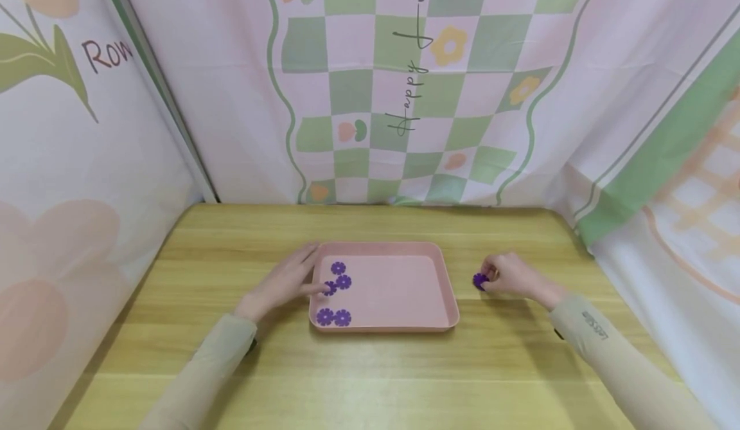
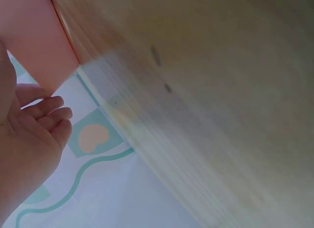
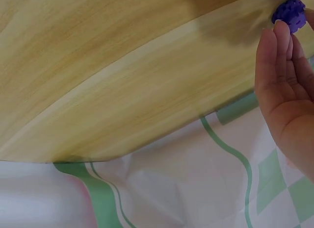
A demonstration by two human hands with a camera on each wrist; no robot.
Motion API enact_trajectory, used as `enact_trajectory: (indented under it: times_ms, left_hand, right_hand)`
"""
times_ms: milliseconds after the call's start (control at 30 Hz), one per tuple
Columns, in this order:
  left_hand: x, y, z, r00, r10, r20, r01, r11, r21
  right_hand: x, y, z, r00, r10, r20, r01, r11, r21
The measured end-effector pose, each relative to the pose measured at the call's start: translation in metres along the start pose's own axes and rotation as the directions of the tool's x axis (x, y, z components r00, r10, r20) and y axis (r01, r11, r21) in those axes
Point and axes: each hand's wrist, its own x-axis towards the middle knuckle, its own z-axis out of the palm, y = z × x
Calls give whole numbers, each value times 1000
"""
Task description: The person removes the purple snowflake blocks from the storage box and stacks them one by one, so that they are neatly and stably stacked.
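1. Largest were the printed cloth hangings (image 1: 220, 51), which filled the upper part and both sides of the head view.

2. Below them the wooden table (image 1: 376, 378) took the lower part of the frame and carried everything else.

3. The pink tray (image 1: 399, 288) lay flat on it, slightly below the centre. It appeared to be thin, stiff plastic; its raised rim would be the natural place to hold.

4. The left hand (image 1: 283, 280) was at the tray's left side, with its thumb reaching over the rim and its other fingers near the upper left corner. I could not tell if they pinched the wall or only rested there.

5. The right hand (image 1: 511, 276), right of the tray, had its thumb and fingers closed on a purple piece (image 1: 479, 281). Whether this was one or several together, I could not tell.

6. The smallest were five purple flower discs (image 1: 342, 318) in the tray's left part: two side by side at lower left, three higher. They would probably be light, rigid and a little slippery, and not fragile; a pinch on the notched edges should suit better than on the flat faces.
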Motion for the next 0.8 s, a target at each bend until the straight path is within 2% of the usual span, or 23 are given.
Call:
enact_trajectory:
  times_ms: [433, 800]
  left_hand:
    - [-1, 4, -4, 999, -32, 26, 32, 999, -32]
    - [-1, 4, -4, 999, -29, 26, 29, 999, -30]
  right_hand:
    - [-2, 5, 2, 1000, 0, 8, 0, 1000, 7]
    - [-3, 6, 2, 1000, -22, 10, 22, 1000, -13]
